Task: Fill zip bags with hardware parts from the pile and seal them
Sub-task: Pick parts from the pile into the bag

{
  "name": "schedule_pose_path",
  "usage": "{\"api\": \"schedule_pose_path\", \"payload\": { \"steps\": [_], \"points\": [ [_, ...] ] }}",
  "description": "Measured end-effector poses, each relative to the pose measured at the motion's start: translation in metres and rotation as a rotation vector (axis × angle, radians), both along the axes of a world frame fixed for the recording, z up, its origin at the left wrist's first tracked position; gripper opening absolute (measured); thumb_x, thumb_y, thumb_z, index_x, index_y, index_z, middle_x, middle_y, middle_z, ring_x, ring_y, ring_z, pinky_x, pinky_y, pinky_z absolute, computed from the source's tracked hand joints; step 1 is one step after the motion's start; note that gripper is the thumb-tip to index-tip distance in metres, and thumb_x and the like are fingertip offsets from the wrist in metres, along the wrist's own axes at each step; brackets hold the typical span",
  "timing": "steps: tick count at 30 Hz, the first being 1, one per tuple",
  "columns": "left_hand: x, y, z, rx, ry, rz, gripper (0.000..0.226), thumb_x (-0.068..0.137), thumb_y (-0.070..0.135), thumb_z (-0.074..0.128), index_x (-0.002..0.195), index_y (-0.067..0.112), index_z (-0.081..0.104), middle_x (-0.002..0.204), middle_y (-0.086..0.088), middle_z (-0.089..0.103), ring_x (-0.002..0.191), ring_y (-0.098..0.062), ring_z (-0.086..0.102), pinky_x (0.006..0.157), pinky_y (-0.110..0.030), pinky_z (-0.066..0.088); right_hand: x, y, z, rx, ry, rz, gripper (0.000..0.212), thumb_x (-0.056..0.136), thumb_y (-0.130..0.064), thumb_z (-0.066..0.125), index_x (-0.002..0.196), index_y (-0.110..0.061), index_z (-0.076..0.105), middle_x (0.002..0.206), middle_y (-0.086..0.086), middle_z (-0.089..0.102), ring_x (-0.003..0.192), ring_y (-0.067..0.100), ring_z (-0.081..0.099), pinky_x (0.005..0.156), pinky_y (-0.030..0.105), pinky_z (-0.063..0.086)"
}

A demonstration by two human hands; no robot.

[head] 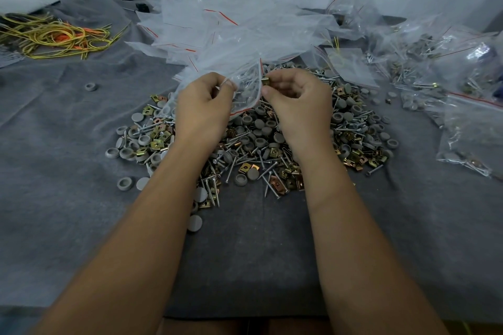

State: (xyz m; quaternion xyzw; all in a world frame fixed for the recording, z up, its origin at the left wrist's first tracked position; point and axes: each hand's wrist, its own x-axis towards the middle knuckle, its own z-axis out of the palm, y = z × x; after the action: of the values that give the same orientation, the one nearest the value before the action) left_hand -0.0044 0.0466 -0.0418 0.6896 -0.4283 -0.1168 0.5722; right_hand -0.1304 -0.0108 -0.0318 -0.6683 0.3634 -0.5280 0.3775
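A: Zip bag [246, 90], held up above the hardware pile [253, 144], mouth facing right, screws and grey caps inside.

B: Hands?

A: Left hand [202, 106] pinches the bag's near edge, fingers curled. Right hand [296, 100] pinches a brass clip [265, 81] at the mouth (other fingers curled under, contents hidden).

B: Around it?

A: Empty bags [239, 24] heaped behind; filled bags [462, 106] right, cut off by the frame. Yellow wires [54, 38] far left.
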Motion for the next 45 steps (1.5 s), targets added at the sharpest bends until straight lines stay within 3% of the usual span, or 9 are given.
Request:
{"api": "schedule_pose_path", "payload": {
  "steps": [5,8,11,23,26,29,36,42,45],
  "points": [
    [-0.003,0.003,0.003,-0.004,-0.003,-0.033,0.022,0.098,0.026,0.051,0.085,0.017,0.065,0.039,0.015,0.041,0.037,-0.003,0.032,0.044,-0.027,0.032,0.004,0.004,-0.004,-0.143,0.132,-0.047,0.014,0.079,-0.013,0.076,0.084,-0.026,0.073,0.098,-0.011,0.056,0.1,0.007,0.054,0.087,0.016,0.04],
    [-0.005,0.004,0.006,-0.001,-0.002,-0.054,0.021,0.098,0.025,0.05,0.084,0.021,0.065,0.041,0.014,0.042,0.04,-0.003,0.033,0.049,-0.041,0.049,0.01,0.008,-0.006,-0.209,0.255,-0.075,0.011,0.08,-0.021,0.077,0.088,-0.029,0.076,0.114,-0.005,0.052,0.115,0.016,0.043,0.101,0.034,0.037],
    [-0.005,0.005,0.007,0.002,0.01,-0.051,0.023,0.099,0.024,0.049,0.081,0.024,0.063,0.043,0.015,0.044,0.043,-0.004,0.036,0.058,-0.051,0.054,0.013,0.011,-0.007,-0.232,0.329,-0.06,0.015,0.084,-0.024,0.073,0.096,-0.031,0.077,0.122,0.001,0.054,0.117,0.02,0.044,0.102,0.047,0.036],
    [-0.005,0.003,0.005,0.008,0.021,-0.032,0.021,0.098,0.026,0.052,0.089,0.017,0.067,0.039,0.015,0.04,0.039,-0.003,0.033,0.055,-0.043,0.054,0.006,0.007,-0.007,-0.223,0.278,-0.173,0.024,0.089,-0.013,0.058,0.108,-0.02,0.072,0.104,-0.003,0.064,0.105,0.019,0.055,0.095,0.047,0.043],
    [-0.005,0.003,0.004,-0.007,0.009,-0.035,0.021,0.098,0.025,0.052,0.085,0.019,0.066,0.039,0.015,0.04,0.037,-0.003,0.033,0.044,-0.023,0.036,0.0,0.001,-0.005,-0.177,0.262,-0.281,0.027,0.09,-0.005,0.053,0.11,-0.017,0.068,0.1,-0.006,0.062,0.102,0.018,0.057,0.09,0.045,0.047],
    [-0.004,0.003,0.003,-0.006,0.006,-0.044,0.021,0.099,0.026,0.051,0.086,0.02,0.067,0.038,0.015,0.04,0.036,-0.003,0.032,0.041,-0.023,0.03,-0.006,-0.005,-0.004,-0.107,0.273,-0.378,0.033,0.089,-0.001,0.05,0.112,-0.017,0.066,0.103,-0.005,0.063,0.102,0.018,0.057,0.089,0.045,0.049],
    [-0.003,0.002,0.002,-0.005,0.024,-0.037,0.021,0.098,0.026,0.05,0.086,0.021,0.067,0.038,0.014,0.038,0.037,-0.004,0.031,0.049,-0.029,0.039,-0.01,-0.006,-0.005,-0.144,0.517,-0.314,0.038,0.087,-0.002,0.053,0.115,-0.023,0.068,0.115,-0.001,0.065,0.113,0.022,0.053,0.099,0.047,0.042],
    [-0.002,0.001,0.001,-0.018,0.007,-0.029,0.021,0.098,0.024,0.051,0.084,0.021,0.066,0.037,0.015,0.039,0.037,-0.003,0.033,0.04,-0.019,0.025,-0.007,-0.003,-0.007,-0.259,0.893,-0.181,0.032,0.084,-0.022,0.058,0.114,-0.023,0.07,0.117,-0.001,0.062,0.115,0.023,0.048,0.099,0.04,0.036],
    [-0.002,0.001,0.001,-0.018,0.004,-0.032,0.021,0.098,0.024,0.051,0.086,0.019,0.067,0.037,0.015,0.038,0.036,-0.004,0.033,0.039,-0.017,0.023,-0.008,-0.004,-0.008,-0.248,0.898,-0.168,0.031,0.086,-0.02,0.06,0.115,-0.018,0.07,0.118,0.001,0.061,0.116,0.023,0.046,0.1,0.039,0.04]
  ]
}}
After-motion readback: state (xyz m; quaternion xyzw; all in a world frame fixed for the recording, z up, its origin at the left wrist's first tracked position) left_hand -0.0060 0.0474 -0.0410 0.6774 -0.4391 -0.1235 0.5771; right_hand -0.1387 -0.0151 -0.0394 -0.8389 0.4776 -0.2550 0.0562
